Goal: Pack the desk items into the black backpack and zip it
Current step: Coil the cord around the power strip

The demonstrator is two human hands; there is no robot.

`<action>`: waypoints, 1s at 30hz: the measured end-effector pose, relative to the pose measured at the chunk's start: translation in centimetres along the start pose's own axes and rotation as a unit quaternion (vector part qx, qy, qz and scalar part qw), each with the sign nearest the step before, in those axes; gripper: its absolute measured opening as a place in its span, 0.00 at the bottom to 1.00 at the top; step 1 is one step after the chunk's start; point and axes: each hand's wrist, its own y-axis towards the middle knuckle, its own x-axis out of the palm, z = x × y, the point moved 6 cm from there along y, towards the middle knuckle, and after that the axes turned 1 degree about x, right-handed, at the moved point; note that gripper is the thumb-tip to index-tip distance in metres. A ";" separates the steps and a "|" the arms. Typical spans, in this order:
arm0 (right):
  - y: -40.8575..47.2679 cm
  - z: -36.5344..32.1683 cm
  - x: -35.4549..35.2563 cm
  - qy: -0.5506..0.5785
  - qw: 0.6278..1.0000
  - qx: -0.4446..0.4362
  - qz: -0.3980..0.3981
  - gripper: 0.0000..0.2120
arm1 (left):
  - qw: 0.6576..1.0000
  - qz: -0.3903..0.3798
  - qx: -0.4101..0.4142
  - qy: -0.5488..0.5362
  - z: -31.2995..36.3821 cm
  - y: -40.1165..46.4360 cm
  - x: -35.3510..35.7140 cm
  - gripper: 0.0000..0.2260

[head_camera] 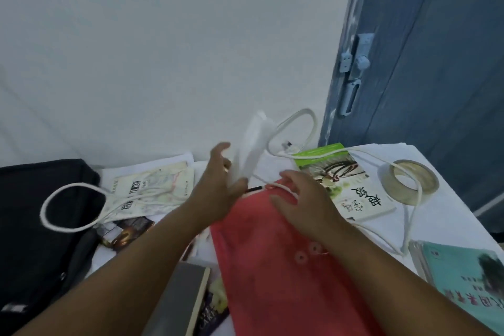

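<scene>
The left hand [218,185] grips a white power strip [252,147] lifted off the desk [450,177], cord trailing. The right hand [302,204] lies open, fingers spread on the red folder [272,281] mid-desk. The black backpack [41,226] sits at the left edge.

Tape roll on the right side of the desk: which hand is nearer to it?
Right. The right hand rests on the red folder, with a book between it and the tape roll. The left hand, holding the white power strip, is farther left.

It looks like a room in a home: a bench [425,161] with books [351,188], a plain white wall [163,49] and a blue door [436,63] at upper right.
</scene>
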 end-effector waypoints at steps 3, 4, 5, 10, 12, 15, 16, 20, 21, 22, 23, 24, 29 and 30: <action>0.3 -4.2 2.7 0.099 0.993 -0.031 -0.050 0.31 | 0.980 0.087 -0.025 -0.177 1.2 -1.8 -5.5 0.30; 0.2 -6.2 3.8 0.108 0.990 -0.057 -0.074 0.32 | 0.963 0.119 -0.033 -0.239 1.4 -2.7 -7.8 0.26; 0.0 -7.8 4.9 0.110 0.986 -0.084 -0.095 0.33 | 0.940 0.140 -0.045 -0.307 1.5 -3.6 -9.7 0.21; -1.4 -16.8 8.6 0.105 0.958 -0.265 -0.038 0.14 | 0.819 0.117 -0.066 -0.557 -1.0 -9.0 -17.4 0.07; -2.1 -19.9 10.1 0.092 0.943 -0.318 -0.033 0.05 | 0.789 0.148 -0.098 -0.588 -3.2 -11.5 -19.9 0.11; -3.9 -23.6 13.4 0.067 0.921 -0.372 -0.091 0.03 | 0.778 0.184 -0.138 -0.585 -6.3 -14.8 -22.8 0.12; -4.7 -25.0 14.8 0.047 0.912 -0.396 -0.093 0.02 | 0.774 0.194 -0.149 -0.583 -7.4 -15.9 -24.0 0.13; -7.4 -27.6 19.9 -0.069 0.895 -0.430 -0.094 0.10 | 0.763 0.234 -0.162 -0.580 -11.4 -18.7 -27.5 0.13; -7.8 -27.8 21.1 -0.096 0.896 -0.424 -0.091 0.09 | 0.760 0.240 -0.170 -0.580 -12.4 -19.3 -28.3 0.14; -8.2 -27.9 22.3 -0.127 0.898 -0.413 -0.088 0.08 | 0.758 0.239 -0.180 -0.579 -13.3 -19.8 -28.9 0.15; -8.3 -27.4 23.0 -0.160 0.902 -0.391 -0.089 0.08 | 0.759 0.233 -0.193 -0.576 -13.9 -20.1 -29.1 0.17; -8.3 -26.7 23.8 -0.193 0.908 -0.361 -0.087 0.09 | 0.759 0.224 -0.208 -0.575 -14.5 -20.5 -29.4 0.18; -9.2 -22.1 23.5 -0.233 0.944 -0.234 0.005 0.09 | 0.816 0.146 -0.255 -0.497 -16.4 -21.6 -30.1 0.15; -9.6 -21.8 22.7 -0.213 0.949 -0.230 0.030 0.08 | 0.835 0.131 -0.249 -0.472 -16.5 -21.7 -30.0 0.14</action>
